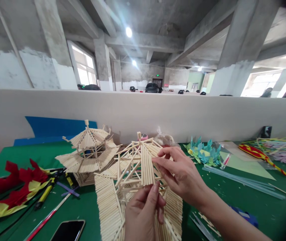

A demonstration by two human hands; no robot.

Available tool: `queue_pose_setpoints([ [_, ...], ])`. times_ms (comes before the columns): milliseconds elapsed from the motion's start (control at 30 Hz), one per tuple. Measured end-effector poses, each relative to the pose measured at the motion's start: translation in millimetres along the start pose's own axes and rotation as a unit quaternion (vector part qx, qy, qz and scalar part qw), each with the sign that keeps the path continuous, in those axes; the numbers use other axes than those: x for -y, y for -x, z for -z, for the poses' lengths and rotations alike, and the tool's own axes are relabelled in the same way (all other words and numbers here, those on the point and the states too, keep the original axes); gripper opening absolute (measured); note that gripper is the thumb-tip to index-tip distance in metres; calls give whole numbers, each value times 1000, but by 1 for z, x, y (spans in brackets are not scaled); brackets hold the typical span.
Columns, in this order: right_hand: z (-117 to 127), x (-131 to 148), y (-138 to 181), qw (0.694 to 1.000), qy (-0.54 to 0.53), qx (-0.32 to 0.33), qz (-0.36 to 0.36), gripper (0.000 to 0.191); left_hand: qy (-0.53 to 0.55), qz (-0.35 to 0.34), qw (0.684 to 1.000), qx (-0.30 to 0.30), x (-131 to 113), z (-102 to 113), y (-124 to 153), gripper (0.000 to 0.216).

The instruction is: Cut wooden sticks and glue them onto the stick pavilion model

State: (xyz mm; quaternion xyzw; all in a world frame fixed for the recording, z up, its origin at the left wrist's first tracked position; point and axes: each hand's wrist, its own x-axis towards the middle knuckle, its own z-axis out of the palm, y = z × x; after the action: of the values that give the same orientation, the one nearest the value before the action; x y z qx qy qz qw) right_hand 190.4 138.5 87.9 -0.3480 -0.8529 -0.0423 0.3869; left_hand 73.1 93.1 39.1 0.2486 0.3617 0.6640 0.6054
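A pavilion model built of thin wooden sticks (110,204) stands in front of me, its upper roof partly covered. Several sticks side by side form one roof panel (146,164) below the peak; the neighbouring frame on the left is bare. My left hand (145,211) is closed at the panel's lower edge, thumb and forefinger pinching a stick's end. My right hand (180,174) reaches in from the right, its fingers pinched at the panel's right edge on a wooden stick, mostly hidden by the fingers.
Behind on the left stands a second stick pavilion (90,150). A phone (69,231), a yellow-handled tool (44,194) and red-yellow cloth (12,190) lie left. Rightward are scissors (201,227), a blue object (244,216), translucent strips (245,182) and blue paper flowers (204,152). A white partition (208,113) rises behind.
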Motion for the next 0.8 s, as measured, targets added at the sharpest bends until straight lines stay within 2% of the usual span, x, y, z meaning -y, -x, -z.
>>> queue_pose_setpoints([
  [400, 0, 1, 1, 1000, -20, -1, -8, 25, -8, -21, 1000, -12, 4, 1, 0, 26],
  [800, -1, 2, 2, 1000, -26, -8, -4, 23, -33, -7, 999, 4, 1, 5, -2, 29],
])
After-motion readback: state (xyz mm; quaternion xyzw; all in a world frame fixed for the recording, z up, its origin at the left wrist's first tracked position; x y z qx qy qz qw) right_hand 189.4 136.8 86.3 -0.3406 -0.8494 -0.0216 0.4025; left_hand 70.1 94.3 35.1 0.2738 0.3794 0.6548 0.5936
